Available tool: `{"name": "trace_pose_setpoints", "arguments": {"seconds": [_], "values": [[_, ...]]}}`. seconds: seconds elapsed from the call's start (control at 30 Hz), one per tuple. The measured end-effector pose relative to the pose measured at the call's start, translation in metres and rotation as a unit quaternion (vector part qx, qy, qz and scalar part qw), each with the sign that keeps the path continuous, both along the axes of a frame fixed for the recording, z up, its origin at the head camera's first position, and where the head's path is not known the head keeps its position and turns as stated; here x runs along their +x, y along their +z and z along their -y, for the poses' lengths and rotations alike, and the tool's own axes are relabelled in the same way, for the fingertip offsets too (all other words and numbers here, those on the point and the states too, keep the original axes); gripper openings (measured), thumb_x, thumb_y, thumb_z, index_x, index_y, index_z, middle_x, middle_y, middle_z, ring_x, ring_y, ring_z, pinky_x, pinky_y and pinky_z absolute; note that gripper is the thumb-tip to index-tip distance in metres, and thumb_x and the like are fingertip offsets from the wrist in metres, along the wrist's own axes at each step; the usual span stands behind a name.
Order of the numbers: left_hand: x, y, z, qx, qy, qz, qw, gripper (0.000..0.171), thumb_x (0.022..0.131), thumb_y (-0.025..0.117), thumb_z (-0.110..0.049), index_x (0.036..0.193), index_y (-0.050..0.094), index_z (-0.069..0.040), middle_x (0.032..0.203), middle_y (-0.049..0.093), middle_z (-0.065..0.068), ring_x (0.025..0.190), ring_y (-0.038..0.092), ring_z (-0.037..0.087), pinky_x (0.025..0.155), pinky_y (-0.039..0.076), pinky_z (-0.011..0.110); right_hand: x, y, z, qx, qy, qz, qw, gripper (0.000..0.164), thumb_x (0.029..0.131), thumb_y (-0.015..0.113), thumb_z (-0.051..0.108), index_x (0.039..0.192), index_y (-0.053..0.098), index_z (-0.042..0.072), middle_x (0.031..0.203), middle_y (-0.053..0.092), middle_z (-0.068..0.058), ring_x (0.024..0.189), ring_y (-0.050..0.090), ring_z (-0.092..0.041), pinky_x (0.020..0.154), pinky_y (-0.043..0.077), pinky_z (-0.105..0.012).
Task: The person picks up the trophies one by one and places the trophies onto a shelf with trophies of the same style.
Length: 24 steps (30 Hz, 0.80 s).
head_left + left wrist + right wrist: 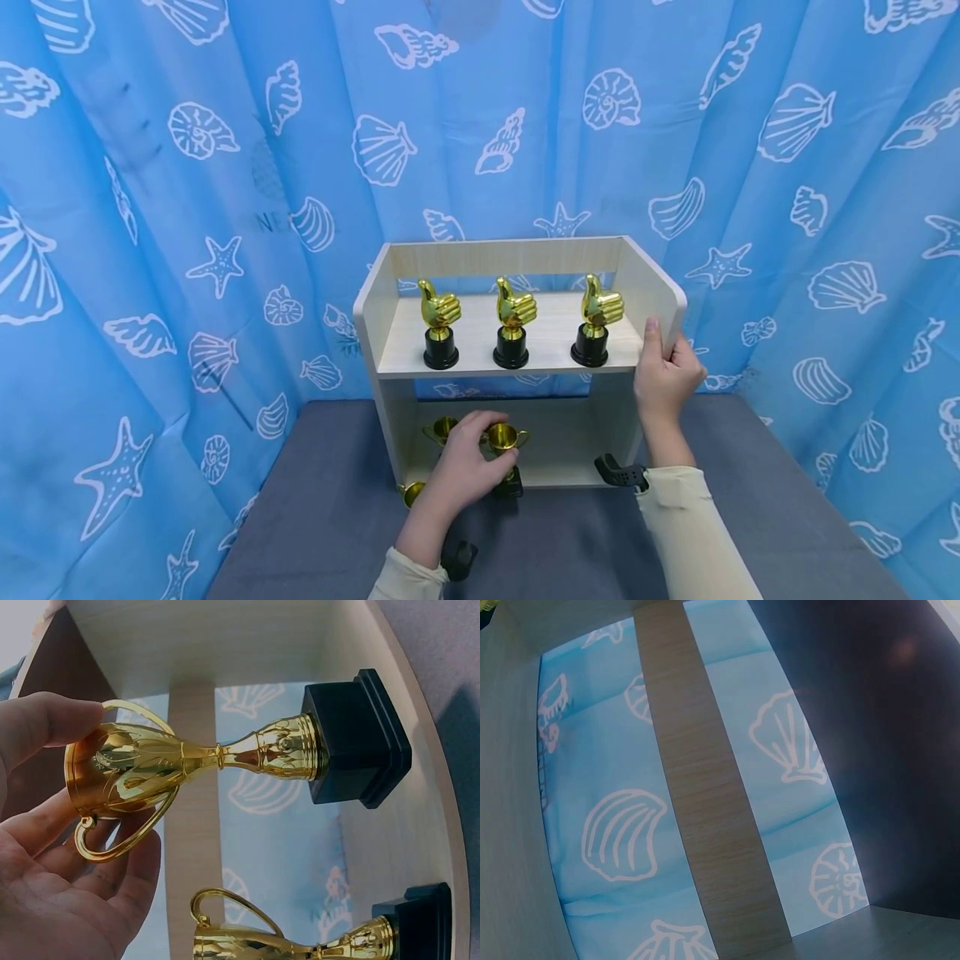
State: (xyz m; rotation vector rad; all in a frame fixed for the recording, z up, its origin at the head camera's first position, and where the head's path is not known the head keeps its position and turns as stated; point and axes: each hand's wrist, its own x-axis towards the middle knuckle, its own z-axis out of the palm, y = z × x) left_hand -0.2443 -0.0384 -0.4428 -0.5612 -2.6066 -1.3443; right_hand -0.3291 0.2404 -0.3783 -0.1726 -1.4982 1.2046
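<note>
My left hand [472,467] pinches a gold trophy cup [139,765] near its rim, thumb on one side and fingers on the other. Its black base [352,739] is at the front edge of the lower board of a pale wooden shelf [510,375]; whether it touches the board I cannot tell. A second gold trophy cup [444,429] stands on that lower level, left of my hand. Another gold cup [411,493] shows by the front left corner, partly hidden by my forearm. My right hand [667,375] grips the front edge of the shelf's right side panel.
On the upper board stand three gold thumbs-up trophies [512,321] with black bases. The shelf rests on a grey cloth-covered table [315,500]. Behind it hangs a blue curtain [480,92] with white shell prints, also seen through the shelf's open back in the right wrist view.
</note>
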Motion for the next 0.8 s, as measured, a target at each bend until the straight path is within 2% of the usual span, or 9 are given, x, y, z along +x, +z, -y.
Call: {"name": "trace_pose_setpoints", "arguments": {"seconds": [0.3, 0.6, 0.8], "values": [[-0.0042, -0.0030, -0.0039, 0.004, -0.002, -0.005, 1.0000, 0.044, 0.087, 0.072, -0.027, 0.130, 0.060, -0.024, 0.132, 0.058, -0.003, 0.122, 0.056, 0.019, 0.099, 0.050, 0.047, 0.0021, -0.0009, -0.0015, 0.014, 0.006, -0.004, 1.000, 0.041, 0.090, 0.071, 0.039, 0.100, 0.076, 0.000, 0.102, 0.075, -0.011, 0.097, 0.073, -0.020, 0.076, 0.049, -0.008], [-0.0060, -0.0028, -0.0066, 0.005, 0.002, -0.010, 0.9999, 0.043, 0.088, 0.071, -0.028, 0.129, 0.060, -0.023, 0.130, 0.059, -0.003, 0.121, 0.057, 0.019, 0.098, 0.050, 0.044, 0.0000, -0.0011, -0.0012, 0.008, 0.002, -0.010, 1.000, 0.040, 0.089, 0.072, 0.038, 0.096, 0.076, -0.002, 0.099, 0.076, -0.012, 0.094, 0.073, -0.018, 0.074, 0.049, -0.008], [-0.0080, -0.0032, -0.0092, 0.004, 0.004, -0.010, 0.9999, 0.043, 0.087, 0.072, -0.027, 0.128, 0.061, -0.022, 0.129, 0.060, -0.001, 0.121, 0.057, 0.020, 0.098, 0.050, 0.045, 0.0006, -0.0014, -0.0013, 0.008, 0.006, -0.007, 1.000, 0.039, 0.089, 0.071, 0.038, 0.097, 0.076, -0.001, 0.101, 0.076, -0.011, 0.096, 0.072, -0.012, 0.075, 0.049, -0.008]]}}
